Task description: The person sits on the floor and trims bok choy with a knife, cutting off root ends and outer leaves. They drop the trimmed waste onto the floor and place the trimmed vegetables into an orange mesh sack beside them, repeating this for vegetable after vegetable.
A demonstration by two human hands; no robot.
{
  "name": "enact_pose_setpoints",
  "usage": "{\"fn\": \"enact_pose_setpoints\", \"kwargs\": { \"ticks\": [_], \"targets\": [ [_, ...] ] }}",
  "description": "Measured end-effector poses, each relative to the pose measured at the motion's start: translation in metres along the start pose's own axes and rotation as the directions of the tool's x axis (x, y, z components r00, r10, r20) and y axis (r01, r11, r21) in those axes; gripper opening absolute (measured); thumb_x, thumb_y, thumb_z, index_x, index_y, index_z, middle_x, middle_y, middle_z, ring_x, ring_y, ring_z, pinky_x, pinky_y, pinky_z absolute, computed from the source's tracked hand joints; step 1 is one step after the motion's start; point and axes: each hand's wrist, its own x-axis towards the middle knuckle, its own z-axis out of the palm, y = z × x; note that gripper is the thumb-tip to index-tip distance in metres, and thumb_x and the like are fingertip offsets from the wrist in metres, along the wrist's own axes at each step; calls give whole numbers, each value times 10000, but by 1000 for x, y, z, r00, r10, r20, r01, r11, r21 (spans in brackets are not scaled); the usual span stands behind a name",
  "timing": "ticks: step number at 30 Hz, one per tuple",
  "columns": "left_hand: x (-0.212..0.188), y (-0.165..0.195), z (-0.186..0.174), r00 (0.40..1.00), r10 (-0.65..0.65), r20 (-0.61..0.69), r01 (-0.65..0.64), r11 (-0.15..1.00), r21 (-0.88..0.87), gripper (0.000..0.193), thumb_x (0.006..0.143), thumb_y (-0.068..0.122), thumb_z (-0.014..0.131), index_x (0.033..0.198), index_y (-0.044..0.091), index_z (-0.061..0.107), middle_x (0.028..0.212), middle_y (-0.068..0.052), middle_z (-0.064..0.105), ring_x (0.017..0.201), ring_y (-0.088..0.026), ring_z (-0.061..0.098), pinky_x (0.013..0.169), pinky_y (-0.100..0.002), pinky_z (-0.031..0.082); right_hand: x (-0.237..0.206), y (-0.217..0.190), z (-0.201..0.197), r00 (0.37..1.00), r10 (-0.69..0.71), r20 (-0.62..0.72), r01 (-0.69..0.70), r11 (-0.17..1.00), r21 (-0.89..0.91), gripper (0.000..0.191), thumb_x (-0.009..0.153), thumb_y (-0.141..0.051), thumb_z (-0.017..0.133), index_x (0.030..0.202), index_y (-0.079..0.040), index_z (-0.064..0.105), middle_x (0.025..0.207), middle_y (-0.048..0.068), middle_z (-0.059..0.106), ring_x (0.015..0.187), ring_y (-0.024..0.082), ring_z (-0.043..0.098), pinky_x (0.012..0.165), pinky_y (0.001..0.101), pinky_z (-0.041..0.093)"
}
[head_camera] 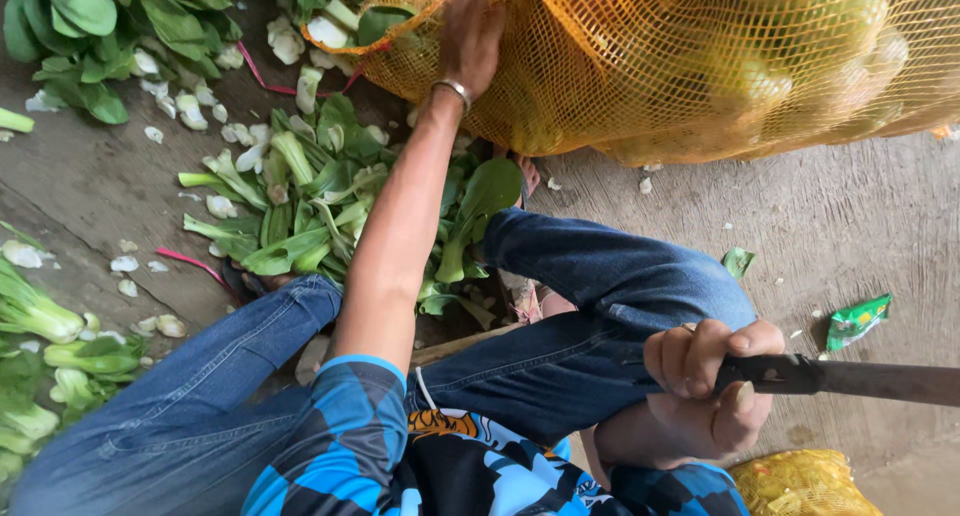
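Left hand, silver bangle at the wrist, reaches to top centre of frame and grips the mouth of the big orange mesh sack filling the upper right. Right hand, lower right, fist closed around a dark long-bladed knife pointing off the right edge. Trimmed green leafy vegetables with pale stems piled centre-left on the grey concrete floor.
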Motion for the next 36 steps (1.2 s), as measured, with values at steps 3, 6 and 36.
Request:
{"fn": "enact_pose_setpoints", "kwargs": {
  "ticks": [3,6,36],
  "targets": [
    [-16,6,13,913,-93,397,201,950,-240,598,943,-12,405,1530,96,440,1422,-136,519,1211,-327,637,1055,-472,518,2,-3,-4,999,26,21,-26,1000,4,319,1074,-228,599,1338,-65,525,746,45,519,553,99,403,573,305,336],
    [-50,9,11,875,-94,475,349,802,-485,431,1028,78,473,1457,50,512,1413,-189,584,1267,-372,603,1064,-440,501,3,-4,-7,997,26,66,-27,1000,13,339,1056,-223,607,1341,-60,526,742,44,521,547,97,407,563,302,338],
    [-205,-76,-172,266,-885,382,43,-385,-922,614,892,598,622,1347,186,598,1285,-3,673,1101,-206,617,766,-365,514,2,1,2,996,15,83,-11,999,-45,309,1076,-223,583,1307,-39,491,743,62,490,530,86,383,479,264,325]
  ]
}}
